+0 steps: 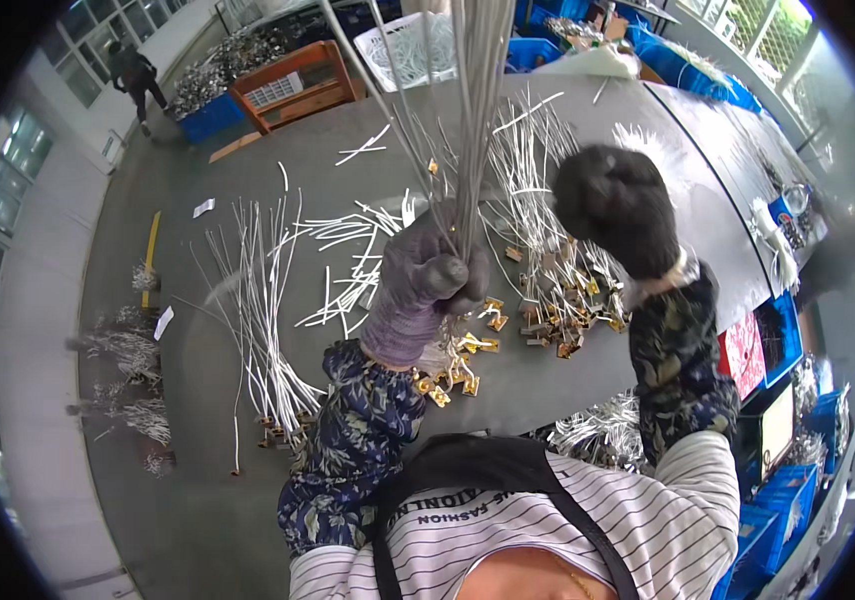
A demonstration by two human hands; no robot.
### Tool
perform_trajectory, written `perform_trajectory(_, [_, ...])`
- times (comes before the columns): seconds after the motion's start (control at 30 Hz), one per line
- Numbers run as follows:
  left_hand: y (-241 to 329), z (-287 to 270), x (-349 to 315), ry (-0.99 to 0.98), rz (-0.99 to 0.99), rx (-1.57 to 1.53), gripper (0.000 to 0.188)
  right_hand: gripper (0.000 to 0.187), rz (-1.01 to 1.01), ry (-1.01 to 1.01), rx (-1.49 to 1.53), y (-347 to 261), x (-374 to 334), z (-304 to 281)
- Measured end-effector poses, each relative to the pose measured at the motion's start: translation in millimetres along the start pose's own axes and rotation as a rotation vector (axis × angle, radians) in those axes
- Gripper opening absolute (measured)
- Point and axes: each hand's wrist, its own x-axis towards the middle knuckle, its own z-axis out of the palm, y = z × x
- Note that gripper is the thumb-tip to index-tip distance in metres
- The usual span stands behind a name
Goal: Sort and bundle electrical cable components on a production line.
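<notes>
My left hand [420,285], in a purple-grey work glove, is closed round a tall bundle of wires [476,120] that rises toward the top of the view. Brass-coloured terminals [463,372] hang from the bundle's lower end below the fist. To the right, my right hand [615,208] is raised in a black glove with its fingers curled into a fist; anything inside it is hidden. Beneath and between the hands lie white wires [523,165] with a heap of brass terminals [580,300] at their near ends. Another spread of terminal-ended wires [266,335] rests left of my left forearm.
Short white wire pieces [343,285] are scattered on the grey table [193,330]. At the back stand an orange wooden stool [298,88] and a white basket [410,52]. Blue bins [778,510] line the right side. A person [133,78] is far off at the upper left.
</notes>
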Motion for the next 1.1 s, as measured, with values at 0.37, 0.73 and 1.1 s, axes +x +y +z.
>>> perform_trajectory(0.37, [-35.8,47.1,-6.8,0.430,0.349,0.300,0.037,0.023,-0.506,-0.358,-0.784,-60.7,-55.0,95.7])
perform_trajectory(0.73, [26.0,27.7,-33.0,0.117,0.131,0.053,0.050,0.049,0.131,0.038,-0.137,-19.3,-21.6,78.2])
perform_trajectory(1.1, [20.1,21.6,-37.3,0.350,0.103,0.045,0.045,0.013,-0.465,-0.131,-0.908,-0.3,-27.5,89.7])
